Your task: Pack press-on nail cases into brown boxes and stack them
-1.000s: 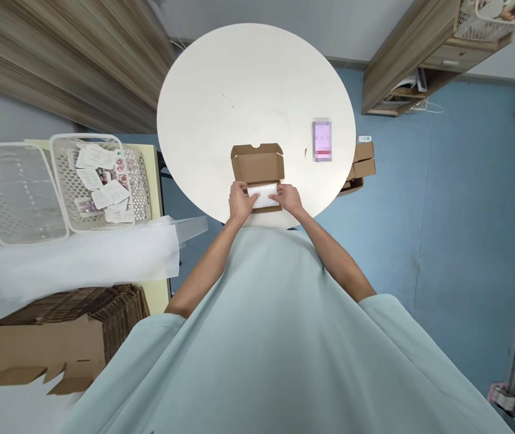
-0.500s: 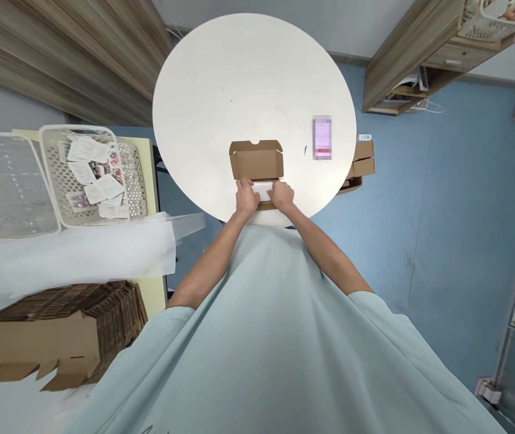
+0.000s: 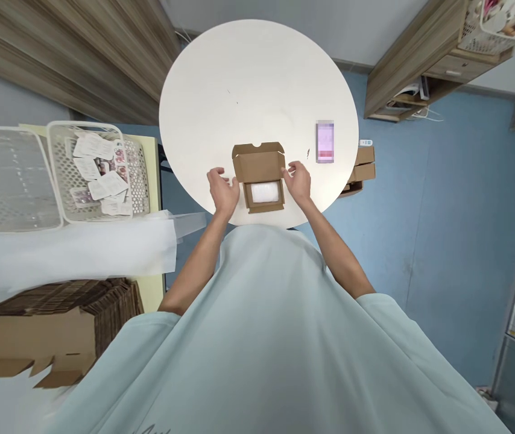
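Note:
A small brown cardboard box (image 3: 260, 166) lies near the front edge of the round white table (image 3: 257, 72), its lid raised and tipped back. Inside it rests a white wrapped packet (image 3: 265, 193); what the wrapping covers is hidden. My left hand (image 3: 224, 191) is at the box's left side, holding nothing, with its fingers apart. At the right side, by the lid's edge, is my right hand (image 3: 297, 181), its fingers bent and spread and nothing visible in them. Whether either hand touches the cardboard is hard to tell.
A phone with a blurred screen (image 3: 325, 142) lies at the table's right. On the left are a white basket (image 3: 140, 175) of carded packets, a sheet of white wrapping (image 3: 72, 250) and stacked flat cardboard boxes (image 3: 35, 337). Brown boxes (image 3: 365, 164) stand beyond the table's right edge.
Both hands have let go of the white packet and moved apart to either side of the box. The packet now lies in the box. The view has shifted slightly.

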Tool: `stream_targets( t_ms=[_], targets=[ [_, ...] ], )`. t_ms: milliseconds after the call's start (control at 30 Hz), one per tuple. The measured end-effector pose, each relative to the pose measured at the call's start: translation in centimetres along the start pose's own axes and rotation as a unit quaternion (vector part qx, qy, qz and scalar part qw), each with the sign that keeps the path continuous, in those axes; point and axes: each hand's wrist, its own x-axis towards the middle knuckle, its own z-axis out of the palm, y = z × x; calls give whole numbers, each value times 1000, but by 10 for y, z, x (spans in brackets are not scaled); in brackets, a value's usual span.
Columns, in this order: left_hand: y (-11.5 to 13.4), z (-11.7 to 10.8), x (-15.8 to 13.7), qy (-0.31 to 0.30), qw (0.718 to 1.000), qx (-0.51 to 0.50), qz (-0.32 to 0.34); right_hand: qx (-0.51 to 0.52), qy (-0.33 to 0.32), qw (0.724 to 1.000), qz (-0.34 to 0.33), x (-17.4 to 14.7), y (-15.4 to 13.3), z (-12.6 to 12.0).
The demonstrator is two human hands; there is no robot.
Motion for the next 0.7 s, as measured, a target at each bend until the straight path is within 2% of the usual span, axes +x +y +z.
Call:
stream_targets(
  t_ms=[67, 233, 467, 600, 700],
  targets=[
    [1, -3, 23, 1, 999, -29, -24, 33, -8, 999, 6, 19, 1, -4],
    [9, 2, 62, -88, 987, -98, -87, 83, -75, 993, 29, 52, -4, 4],
    [27, 1, 64, -157, 981, -90, -67, 95, -106, 990, 12, 53, -9, 1],
    [37, 2, 65, -176, 976, -125, -30, 100, -100, 990, -12, 56, -13, -5],
    [43, 2, 66, -170, 979, -111, -8, 92, -81, 992, -30, 55, -14, -12]
  ],
)
